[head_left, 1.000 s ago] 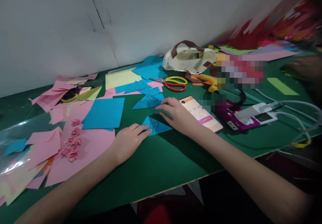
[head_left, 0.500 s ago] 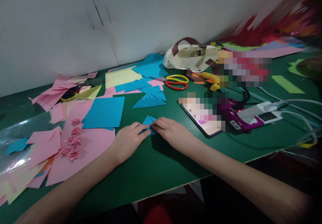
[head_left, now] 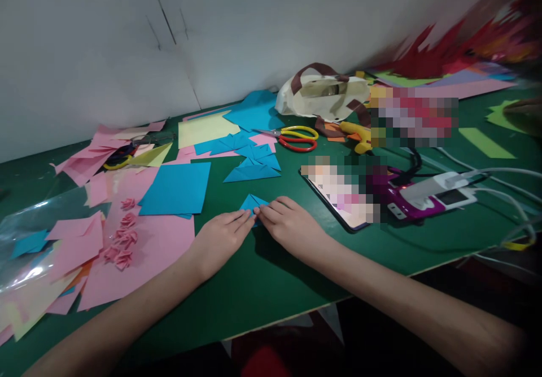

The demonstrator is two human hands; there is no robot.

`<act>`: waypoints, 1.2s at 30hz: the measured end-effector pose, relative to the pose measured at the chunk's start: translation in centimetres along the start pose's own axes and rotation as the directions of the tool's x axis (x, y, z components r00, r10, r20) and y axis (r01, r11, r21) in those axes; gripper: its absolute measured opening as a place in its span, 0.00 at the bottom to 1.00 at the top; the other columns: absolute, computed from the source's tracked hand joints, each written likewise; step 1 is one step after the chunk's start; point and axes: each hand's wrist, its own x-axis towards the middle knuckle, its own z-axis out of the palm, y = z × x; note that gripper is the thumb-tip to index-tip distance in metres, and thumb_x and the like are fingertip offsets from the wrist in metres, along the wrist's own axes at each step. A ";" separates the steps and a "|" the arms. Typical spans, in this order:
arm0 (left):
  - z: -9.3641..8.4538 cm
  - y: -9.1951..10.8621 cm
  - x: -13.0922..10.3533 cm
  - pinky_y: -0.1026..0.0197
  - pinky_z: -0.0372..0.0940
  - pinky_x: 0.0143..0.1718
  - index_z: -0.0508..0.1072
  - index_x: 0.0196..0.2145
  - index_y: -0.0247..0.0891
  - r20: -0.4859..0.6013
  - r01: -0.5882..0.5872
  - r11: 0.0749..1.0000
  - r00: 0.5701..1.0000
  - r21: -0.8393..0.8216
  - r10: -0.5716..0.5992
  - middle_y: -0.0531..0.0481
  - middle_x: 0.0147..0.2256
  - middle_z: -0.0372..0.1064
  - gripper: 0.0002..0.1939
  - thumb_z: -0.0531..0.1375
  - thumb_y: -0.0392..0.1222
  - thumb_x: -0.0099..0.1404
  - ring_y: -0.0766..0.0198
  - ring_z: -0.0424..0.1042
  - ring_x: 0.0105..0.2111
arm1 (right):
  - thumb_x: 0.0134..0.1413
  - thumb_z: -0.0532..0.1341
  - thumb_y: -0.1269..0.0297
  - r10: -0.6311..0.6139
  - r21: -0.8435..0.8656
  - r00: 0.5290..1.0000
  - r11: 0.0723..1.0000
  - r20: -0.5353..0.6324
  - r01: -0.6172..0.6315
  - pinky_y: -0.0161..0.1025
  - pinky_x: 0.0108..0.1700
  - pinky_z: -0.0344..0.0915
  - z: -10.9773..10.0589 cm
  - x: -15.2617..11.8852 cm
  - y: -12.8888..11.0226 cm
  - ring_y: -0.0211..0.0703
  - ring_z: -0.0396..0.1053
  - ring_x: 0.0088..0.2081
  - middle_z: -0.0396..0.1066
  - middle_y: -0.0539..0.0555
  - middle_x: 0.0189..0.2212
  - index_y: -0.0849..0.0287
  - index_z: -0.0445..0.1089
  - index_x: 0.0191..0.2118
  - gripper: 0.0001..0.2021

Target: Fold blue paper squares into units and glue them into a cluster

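A small folded blue paper lies on the green table, its pointed top showing between my hands and its lower part covered. From the left, my left hand presses the paper with its fingers held together. My right hand grips the other side, fingers bent and tips almost meeting those of the left. Just beyond sit several folded blue paper pieces. Flat blue sheets are stacked to the left, partly over a large pink sheet.
Yellow-and-red-handled scissors and a cloth bag are farther back. A phone lies right of my hands, beside a purple power strip with cables. Behind it is a yellow glue gun. Pink paper roses rest at left.
My left hand's fingers have straightened and lie flatter over the paper. My right hand has shifted slightly and its fingers bend more. The folded paper stays in about the same place.
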 end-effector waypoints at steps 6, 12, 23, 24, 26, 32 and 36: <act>0.1 0.8 0.0 0.59 0.68 0.44 0.69 0.49 0.27 0.042 -0.010 0.999 0.999 0.036 0.008 0.37 0.50 0.68 0.21 0.47 0.23 0.61 0.57 0.68 0.50 | 0.58 0.52 0.76 0.001 -0.010 1.000 1.000 -0.006 -0.001 0.44 0.47 0.59 0.0 -0.4 -0.3 0.45 0.66 0.38 0.72 0.60 0.40 0.70 0.70 0.45 0.13; -0.4 0.4 0.3 0.59 0.67 0.45 0.69 0.49 0.28 0.090 -0.015 0.999 0.996 -0.032 0.017 0.37 0.49 0.68 0.20 0.49 0.24 0.61 0.57 0.68 0.50 | 0.58 0.52 0.76 0.029 0.030 0.999 0.999 0.036 -0.030 0.44 0.46 0.61 0.0 -0.5 -0.2 0.45 0.67 0.38 0.72 0.59 0.40 0.70 0.69 0.47 0.14; -2.4 -2.2 0.8 0.64 0.68 0.41 0.66 0.54 0.45 0.218 0.252 0.920 0.957 -0.299 -0.191 0.53 0.44 0.74 0.21 0.54 0.36 0.63 0.64 0.74 0.42 | 0.57 0.51 0.76 0.192 0.181 0.981 0.964 0.039 -0.196 0.44 0.48 0.63 0.9 -0.3 -0.3 0.46 0.68 0.43 0.72 0.60 0.43 0.66 0.70 0.48 0.16; -2.8 -3.1 0.7 0.65 0.67 0.42 0.62 0.56 0.45 0.228 0.298 0.902 0.945 -0.312 -0.233 0.54 0.45 0.74 0.22 0.54 0.38 0.64 0.65 0.73 0.43 | 0.57 0.50 0.76 0.251 0.222 0.967 0.941 0.052 -0.256 0.44 0.47 0.63 1.1 -0.3 -0.1 0.47 0.67 0.46 0.71 0.60 0.46 0.65 0.69 0.49 0.17; -3.4 -4.9 0.3 0.62 0.64 0.47 0.54 0.61 0.42 0.230 0.412 0.859 0.907 -0.304 -0.353 0.49 0.53 0.67 0.29 0.55 0.46 0.64 0.61 0.68 0.51 | 0.55 0.50 0.75 0.359 0.289 0.930 0.885 0.073 -0.364 0.46 0.48 0.64 1.4 -0.1 0.4 0.49 0.65 0.49 0.69 0.61 0.49 0.65 0.67 0.52 0.19; -1.1 -8.6 -2.2 0.35 0.40 0.57 0.46 0.63 0.30 0.266 0.749 0.633 0.662 -0.197 -0.701 0.31 0.63 0.41 0.43 0.55 0.58 0.59 0.40 0.39 0.63 | 0.52 0.49 0.76 0.523 0.428 0.852 0.762 0.035 -0.486 0.48 0.48 0.65 2.1 0.8 1.5 0.51 0.66 0.49 0.67 0.63 0.50 0.65 0.59 0.58 0.25; 0.7 -8.6 -3.0 0.38 0.43 0.57 0.52 0.61 0.32 0.284 0.773 0.590 0.634 -0.232 -0.719 0.35 0.63 0.44 0.33 0.48 0.55 0.65 0.44 0.42 0.62 | 0.52 0.49 0.77 0.604 0.541 0.795 0.654 0.046 -0.529 0.46 0.39 0.69 2.5 1.6 1.8 0.51 0.70 0.44 0.69 0.63 0.47 0.63 0.51 0.61 0.29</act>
